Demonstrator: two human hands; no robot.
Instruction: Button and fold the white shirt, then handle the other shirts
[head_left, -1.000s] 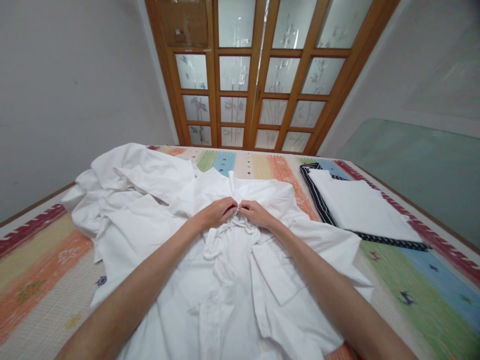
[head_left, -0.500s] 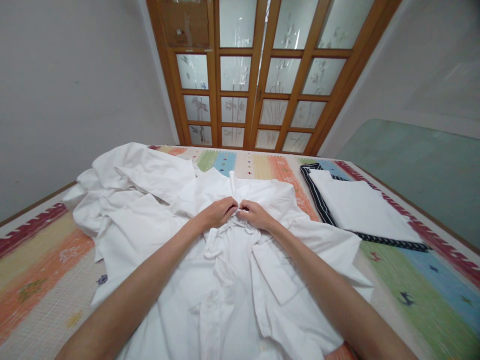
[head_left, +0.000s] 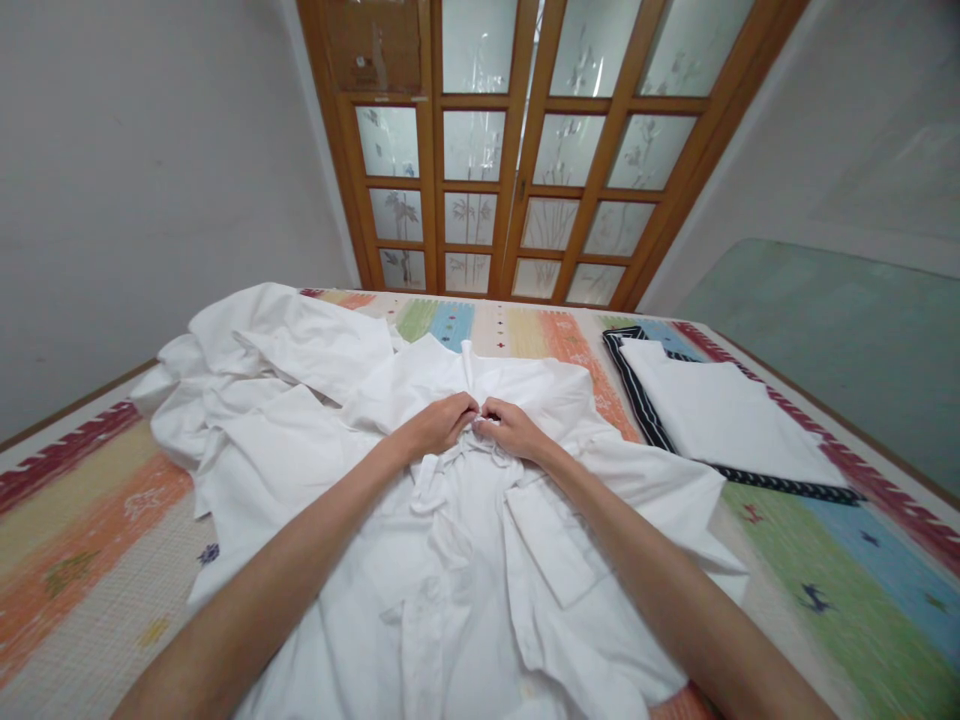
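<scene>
A white shirt (head_left: 480, 560) lies spread in front of me, with a pocket on its right side and loose folds down its middle. Near its upper middle, my left hand (head_left: 444, 424) is closed in a pinch on the cloth. Right beside it, almost touching, my right hand (head_left: 511, 428) pinches the same gathered part of the shirt. The exact bit between the fingertips is hidden. More white cloth (head_left: 292, 340) lies rumpled to the upper left, overlapping the shirt.
A folded white cloth (head_left: 727, 410) rests on a folded black-and-white patterned cloth (head_left: 634, 390) at the right. Underneath everything is a multicoloured striped cover (head_left: 817, 570). Wooden doors with frosted panes (head_left: 521, 185) stand beyond the far edge, between pale walls.
Both hands stay pinched on the shirt in nearly the same place. The view has shifted very slightly.
</scene>
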